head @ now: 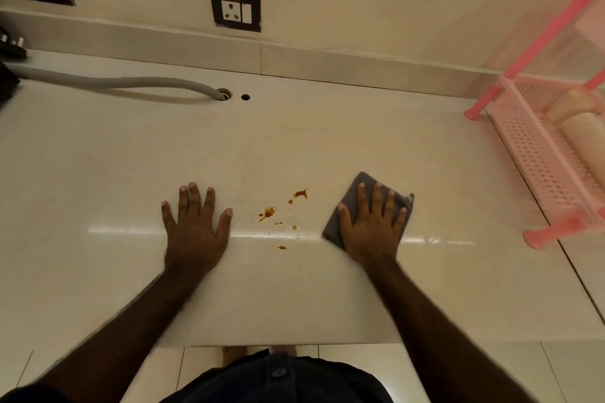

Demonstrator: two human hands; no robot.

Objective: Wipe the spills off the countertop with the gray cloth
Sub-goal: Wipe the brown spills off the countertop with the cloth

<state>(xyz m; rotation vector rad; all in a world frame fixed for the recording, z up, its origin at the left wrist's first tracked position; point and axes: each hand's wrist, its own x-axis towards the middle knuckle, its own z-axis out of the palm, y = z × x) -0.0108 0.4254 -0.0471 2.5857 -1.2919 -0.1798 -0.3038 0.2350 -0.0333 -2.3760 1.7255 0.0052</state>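
Note:
Brown spills (281,211) lie in several small splashes on the cream countertop (294,141), between my two hands. My right hand (371,226) rests flat, fingers spread, on top of the folded gray cloth (355,188), which lies on the countertop just right of the spills. The hand covers most of the cloth, and its far corner and left edge show. My left hand (194,227) lies palm down on the bare countertop left of the spills, fingers apart, holding nothing.
A pink plastic rack (537,154) stands at the right side. A gray corrugated hose (131,83) runs into a hole (224,94) near the back, beside a smaller hole (245,97). Wall sockets (235,10) sit above the backsplash. The counter's front edge (294,344) is near my body.

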